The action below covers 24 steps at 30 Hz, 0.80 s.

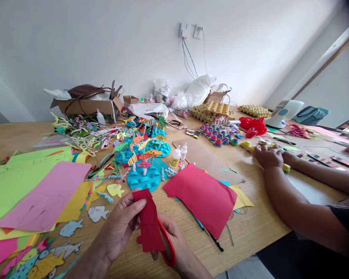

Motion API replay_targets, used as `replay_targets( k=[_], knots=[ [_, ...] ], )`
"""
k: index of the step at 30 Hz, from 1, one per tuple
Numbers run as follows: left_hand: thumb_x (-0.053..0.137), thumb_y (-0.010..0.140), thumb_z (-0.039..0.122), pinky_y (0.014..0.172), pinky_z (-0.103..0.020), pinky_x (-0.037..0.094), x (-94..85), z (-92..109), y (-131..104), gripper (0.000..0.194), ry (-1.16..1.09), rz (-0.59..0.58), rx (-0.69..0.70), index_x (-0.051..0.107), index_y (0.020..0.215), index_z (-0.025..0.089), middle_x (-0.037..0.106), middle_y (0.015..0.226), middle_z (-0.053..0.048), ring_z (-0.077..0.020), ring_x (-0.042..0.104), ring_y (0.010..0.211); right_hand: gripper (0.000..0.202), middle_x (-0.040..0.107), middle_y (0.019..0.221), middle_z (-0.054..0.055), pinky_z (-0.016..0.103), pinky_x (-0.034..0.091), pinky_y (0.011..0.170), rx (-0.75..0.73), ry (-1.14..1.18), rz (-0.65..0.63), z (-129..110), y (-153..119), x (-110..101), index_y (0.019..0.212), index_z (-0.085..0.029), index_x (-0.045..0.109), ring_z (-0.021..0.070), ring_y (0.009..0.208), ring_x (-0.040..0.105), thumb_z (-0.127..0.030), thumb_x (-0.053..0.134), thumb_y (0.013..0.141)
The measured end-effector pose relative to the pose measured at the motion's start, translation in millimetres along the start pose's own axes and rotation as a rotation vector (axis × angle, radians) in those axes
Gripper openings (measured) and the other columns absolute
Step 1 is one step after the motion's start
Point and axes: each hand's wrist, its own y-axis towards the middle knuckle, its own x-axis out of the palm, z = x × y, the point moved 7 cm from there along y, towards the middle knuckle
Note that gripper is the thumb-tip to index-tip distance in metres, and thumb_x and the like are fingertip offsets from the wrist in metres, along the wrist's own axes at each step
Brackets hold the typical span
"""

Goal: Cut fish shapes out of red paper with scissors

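In my left hand (pixel 120 223) is a strip of red paper (pixel 149 224), pinched near its top between thumb and fingers. Faint dark pencil lines run over the strip. My right hand (pixel 174 240) grips red-handled scissors (pixel 168 246) at the strip's right edge; their blades are hidden behind the paper. A larger sheet of red paper (pixel 203 197) lies to the right of my hands. Beyond them sits a blue scalloped base (pixel 147 176). Left of my left hand lie a white paper fish (pixel 98 213) and a yellow paper fish (pixel 115 190).
Pink (pixel 49 197) and green sheets (pixel 14 182) cover the left side. Two glue bottles (pixel 175 156) stand mid-table, behind the red sheet. At right, a co-worker's arms (pixel 279 182) reach over the table. A cardboard box (pixel 87 108) and egg cartons (pixel 212 111) stand at the back.
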Motion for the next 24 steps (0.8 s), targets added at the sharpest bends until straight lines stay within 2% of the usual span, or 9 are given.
replay_targets(
  k=[3, 8, 12, 16, 20, 24],
  knots=[
    [0.078, 0.062, 0.029, 0.041, -0.014, 0.032, -0.6, -0.8, 1.0, 0.022, 0.042, 0.015, 0.035, 0.066, 0.077, 0.019, 0.059, 0.052, 0.007, -0.0043, 0.04, 0.043, 0.048, 0.052, 0.051, -0.002, 0.017, 0.037, 0.037, 0.008, 0.03, 0.07, 5.4, -0.8, 0.1, 0.077, -0.014, 0.064, 0.0068, 0.037, 0.042, -0.061, 0.059, 0.073],
    [0.076, 0.064, 0.029, 0.043, -0.016, 0.032, 5.1, 4.1, 0.9, 0.019, 0.114, -0.029, 0.111, 0.061, 0.068, 0.018, 0.055, 0.052, 0.007, -0.005, 0.036, 0.045, 0.052, 0.046, 0.043, -0.003, 0.018, 0.033, 0.034, -0.01, 0.047, 0.096, 4.1, -2.1, 4.9, 0.071, -0.016, 0.065, 0.007, 0.033, 0.037, -0.068, 0.058, 0.067],
    [0.073, 0.066, 0.032, 0.049, -0.019, 0.036, 6.0, 4.5, 0.4, 0.019, 0.197, -0.036, 0.124, 0.062, 0.074, 0.019, 0.059, 0.058, 0.004, -0.0085, 0.044, 0.051, 0.055, 0.043, 0.038, -0.004, 0.021, 0.033, 0.034, 0.002, 0.064, 0.135, 0.7, -2.9, 4.9, 0.068, -0.017, 0.062, 0.0083, 0.032, 0.034, -0.072, 0.058, 0.062],
    [0.071, 0.069, 0.035, 0.053, -0.022, 0.039, 2.4, 1.5, 0.7, 0.018, 0.254, -0.032, 0.119, 0.065, 0.077, 0.02, 0.061, 0.06, 0.003, -0.011, 0.05, 0.054, 0.049, 0.043, 0.039, -0.004, 0.022, 0.032, 0.035, 0.009, 0.023, 0.145, 1.4, -2.8, 4.3, 0.065, -0.017, 0.06, 0.0095, 0.033, 0.036, -0.066, 0.056, 0.067],
    [0.069, 0.071, 0.036, 0.053, -0.021, 0.039, -0.8, -0.8, 1.9, 0.019, 0.267, -0.039, 0.131, 0.067, 0.081, 0.021, 0.061, 0.06, 0.005, -0.0104, 0.048, 0.053, 0.041, 0.043, 0.039, -0.004, 0.022, 0.033, 0.037, 0.009, -0.015, 0.169, 4.4, -2.3, 2.1, 0.064, -0.017, 0.06, 0.0094, 0.033, 0.038, -0.057, 0.055, 0.07],
    [0.07, 0.071, 0.035, 0.05, -0.019, 0.037, 1.2, 0.8, 1.8, 0.018, 0.272, -0.043, 0.155, 0.067, 0.082, 0.021, 0.059, 0.059, 0.005, -0.0092, 0.045, 0.052, 0.041, 0.043, 0.04, -0.004, 0.023, 0.034, 0.037, -0.005, -0.015, 0.171, 4.9, -3.3, 1.0, 0.066, -0.017, 0.062, 0.0096, 0.033, 0.038, -0.057, 0.056, 0.07]
  ],
)
